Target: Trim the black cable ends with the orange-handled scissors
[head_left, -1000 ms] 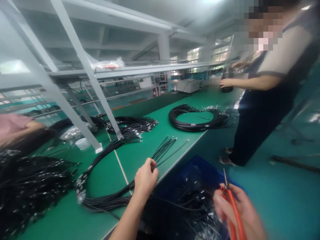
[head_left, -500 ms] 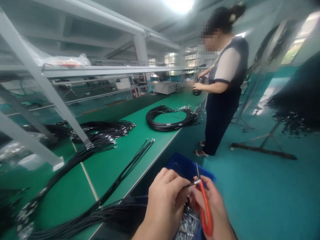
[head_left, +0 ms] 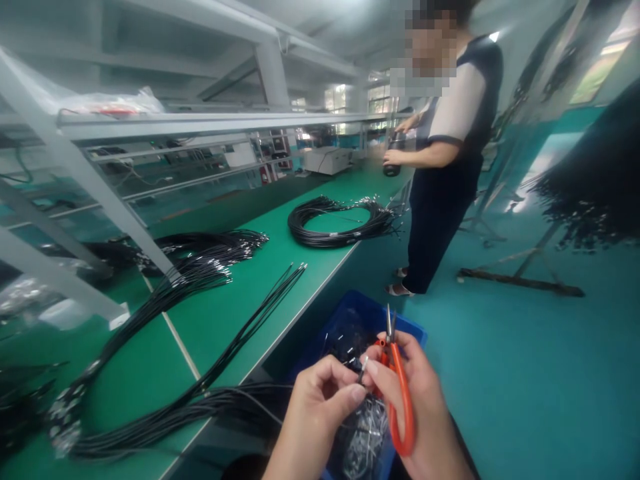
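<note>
My left hand (head_left: 327,403) pinches a thin black cable (head_left: 361,375) near its end, thumb against forefinger. Red-handled scissors (head_left: 406,407) lie in my right hand (head_left: 425,383), their narrow blades pointing up and slightly apart. The thumb and forefinger of that hand meet at the light-coloured tip of the cable. Both hands are above a blue bin (head_left: 350,303), which holds clear plastic pieces (head_left: 367,433) and other small parts. To the left, a long bundle of black cables (head_left: 165,427) curves over the green table (head_left: 250,303) and off its edge.
Further along the table is a coil of black cables (head_left: 320,239). Another cable bundle (head_left: 240,243) rests by the grey shelf frame (head_left: 127,207). A co-worker (head_left: 445,180) stands at the table's right side, holding a dark object. Cables hang from a rack (head_left: 520,283) at right.
The cable end now shows between my fingertips, and my left hand has turned. The scissors blades have moved away from the cable and point upward. The view has shifted slightly.
</note>
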The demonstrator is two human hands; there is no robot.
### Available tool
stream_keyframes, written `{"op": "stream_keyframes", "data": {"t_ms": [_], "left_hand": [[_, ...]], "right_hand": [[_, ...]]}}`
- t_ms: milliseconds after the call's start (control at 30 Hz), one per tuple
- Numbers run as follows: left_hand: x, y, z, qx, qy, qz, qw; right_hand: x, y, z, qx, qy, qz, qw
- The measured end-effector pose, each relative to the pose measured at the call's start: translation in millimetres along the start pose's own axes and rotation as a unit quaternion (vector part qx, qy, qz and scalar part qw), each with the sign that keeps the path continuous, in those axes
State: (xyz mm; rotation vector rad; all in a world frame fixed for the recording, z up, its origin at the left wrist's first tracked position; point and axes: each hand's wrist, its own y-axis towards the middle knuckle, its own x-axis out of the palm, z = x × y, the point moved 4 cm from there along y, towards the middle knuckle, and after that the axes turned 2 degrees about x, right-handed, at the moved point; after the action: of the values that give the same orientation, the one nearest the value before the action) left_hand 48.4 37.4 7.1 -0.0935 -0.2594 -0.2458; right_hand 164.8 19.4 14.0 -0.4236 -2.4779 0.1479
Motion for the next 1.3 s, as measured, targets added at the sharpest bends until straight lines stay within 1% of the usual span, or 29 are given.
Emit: {"op": "stream_keyframes", "data": {"t_ms": [100, 200, 300, 400, 467, 533, 600, 667, 767, 833, 933, 1000, 1067, 1133, 1200, 1233, 1267, 1300], "left_hand": [[-3.2, -2, -3, -0.003, -0.005, 0.005, 1.000], [-10.4, -4, -8, -0.019, 0.016, 0.003, 1.000], [-16.3, -6, -13, -0.036, 0.042, -0.017, 0.998], [-14.9, -9, -11, -0.030, 0.053, -0.033, 0.998], [-11.7, -11, -4, 0.013, 0.063, -0.010, 0.998], [-9.4, -14, 5, 0.064, 0.097, 0.037, 0.993], [-9.4, -15, 10, 0.080, 0.123, 0.074, 0.986], [-11.1, -14, 11, 0.053, 0.102, 0.066, 0.991], [-15.5, -11, 9, 0.002, 0.008, 0.014, 1.000], [-19.0, -10, 8, -0.016, -0.043, 0.007, 0.999], [-20.2, -10, 6, -0.010, -0.072, 0.007, 0.997], [-19.2, -10, 6, 0.007, -0.064, 0.002, 0.998], [-19.3, -9, 5, 0.019, -0.054, -0.004, 0.998], [-22.0, -9, 5, 0.021, -0.028, -0.001, 0.999], [-27.8, -10, 8, 0.045, 0.061, 0.031, 0.997], [-30.6, -12, 11, 0.075, 0.133, 0.057, 0.987], [-32.0, -14, 16, 0.116, 0.215, 0.080, 0.966], [-31.4, -16, 21, 0.164, 0.297, 0.093, 0.936]], "right_hand": [[0, 0, 2, 0.012, 0.002, -0.006, 1.000], [0, 2, 9, 0.039, 0.018, -0.023, 0.999], [0, 3, 15, 0.056, 0.010, -0.031, 0.998], [2, 1, 22, 0.079, 0.021, -0.033, 0.996], [5, -2, 28, 0.109, 0.031, -0.035, 0.993], [7, -6, 32, 0.131, 0.019, -0.035, 0.991], [10, -9, 33, 0.132, 0.001, -0.039, 0.990], [13, -11, 32, 0.124, -0.003, -0.051, 0.991], [17, -13, 28, 0.105, 0.025, -0.080, 0.991], [20, -14, 28, 0.100, 0.040, -0.098, 0.989], [21, -13, 29, 0.108, 0.034, -0.099, 0.989], [20, -12, 29, 0.108, 0.031, -0.083, 0.990], [20, -12, 29, 0.105, 0.033, -0.081, 0.991], [20, -11, 29, 0.108, 0.034, -0.087, 0.990], [19, -10, 29, 0.116, 0.030, -0.084, 0.989], [18, -10, 30, 0.119, 0.030, -0.081, 0.989], [18, -9, 30, 0.119, 0.030, -0.079, 0.989], [19, -9, 30, 0.117, 0.030, -0.079, 0.989]]}}
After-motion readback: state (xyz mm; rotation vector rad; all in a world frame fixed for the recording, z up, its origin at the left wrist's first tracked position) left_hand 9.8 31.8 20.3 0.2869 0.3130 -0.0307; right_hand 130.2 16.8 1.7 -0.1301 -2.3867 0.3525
